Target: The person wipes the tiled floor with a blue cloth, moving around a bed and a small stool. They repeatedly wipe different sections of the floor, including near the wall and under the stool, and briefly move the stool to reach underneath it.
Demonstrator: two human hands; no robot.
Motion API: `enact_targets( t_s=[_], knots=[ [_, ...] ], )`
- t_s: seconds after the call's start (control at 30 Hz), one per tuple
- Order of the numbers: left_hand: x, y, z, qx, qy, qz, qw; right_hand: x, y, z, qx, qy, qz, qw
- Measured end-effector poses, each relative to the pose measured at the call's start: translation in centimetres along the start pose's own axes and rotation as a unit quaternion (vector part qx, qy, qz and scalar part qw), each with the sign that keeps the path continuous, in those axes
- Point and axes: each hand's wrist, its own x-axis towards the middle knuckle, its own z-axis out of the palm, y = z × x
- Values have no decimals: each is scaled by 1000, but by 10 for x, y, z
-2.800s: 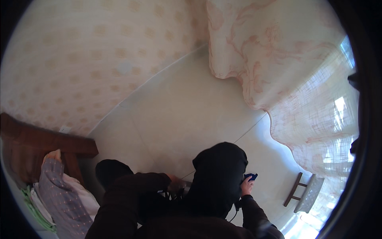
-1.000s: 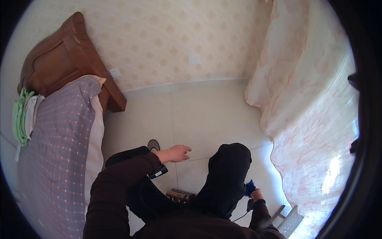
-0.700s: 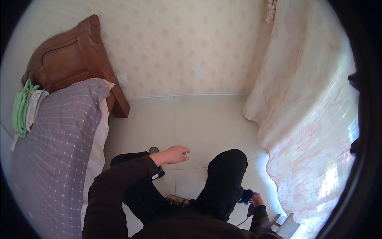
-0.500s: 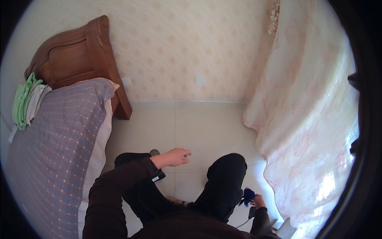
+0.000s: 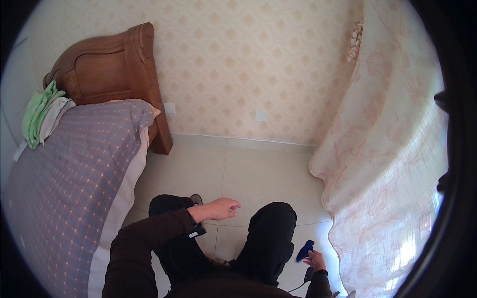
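While the right hand (image 5: 316,260) pinches a dark-blue cloth (image 5: 304,252) just left of the curtain (image 5: 380,149), the left hand (image 5: 221,209) hangs empty, fingers loosely parted, farther left of that curtain. By its wrist, a black device (image 5: 200,230) bears a white label (image 5: 193,235) too small to read. Well left of the curtain, folded green cloth (image 5: 39,118) lies on the bed (image 5: 84,174).

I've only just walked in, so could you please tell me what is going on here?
A person holds a dark blue item, perhaps cloth, in the right hand, low beside the bent right knee and near the curtain. The left hand is held out above the floor, between the knees, and appears to hold nothing. To the left, folded green and white cloths lie on the checked bed cover.
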Motion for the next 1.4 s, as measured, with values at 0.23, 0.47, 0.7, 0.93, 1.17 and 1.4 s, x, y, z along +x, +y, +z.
enact_targets(
  t_s=[0.23, 0.47, 0.7, 0.93, 1.17, 1.4],
  knots=[
    [4, 32, -9, 37, 7, 17, 999, 36, 0, 1, 20, 91, -130, 987],
    [2, 88, -20, -53, 41, 56, 996, 8, -98, -22, 230, 175, -102, 952],
    [32, 130, -35, -127, 44, 145, 980, -69, -288, -43, 266, 126, -305, 906],
    [73, 132, -55, -204, 173, 230, 936, -132, -443, 20, 228, -126, -428, 865],
    [26, 79, -117, -233, 320, 96, 913, -144, -513, 99, 162, -277, -480, 817],
    [-52, -63, -104, -189, 372, -57, 907, -113, -499, 108, 107, -259, -432, 857]
  ],
)
